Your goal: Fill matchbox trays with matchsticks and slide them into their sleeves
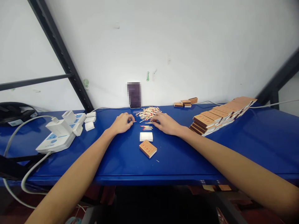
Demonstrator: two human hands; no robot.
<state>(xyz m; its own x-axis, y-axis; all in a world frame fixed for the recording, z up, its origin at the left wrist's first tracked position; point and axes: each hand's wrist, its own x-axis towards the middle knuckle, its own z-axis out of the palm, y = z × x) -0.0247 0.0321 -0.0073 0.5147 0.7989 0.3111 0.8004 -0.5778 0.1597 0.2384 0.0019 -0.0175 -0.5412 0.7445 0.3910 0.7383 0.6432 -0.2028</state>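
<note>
Both my arms reach across a blue table [121,165]. My left hand [121,123] rests knuckles up with its fingers curled, pinching a red-tipped match [134,121] at its fingertips. My right hand [165,123] lies beside a small row of matches [147,127], fingers together and touching them. A loose pile of matches [148,112] lies just beyond both hands. Nearer to me sit a white inner tray [146,136] and a brown matchbox sleeve [148,148].
A long overlapping row of brown matchboxes [219,115] runs along the right. Three more boxes [185,102] lie at the back. A white power strip [61,133] with plugged adapters and cables sits on the left. A dark metal frame [60,53] leans against the white wall.
</note>
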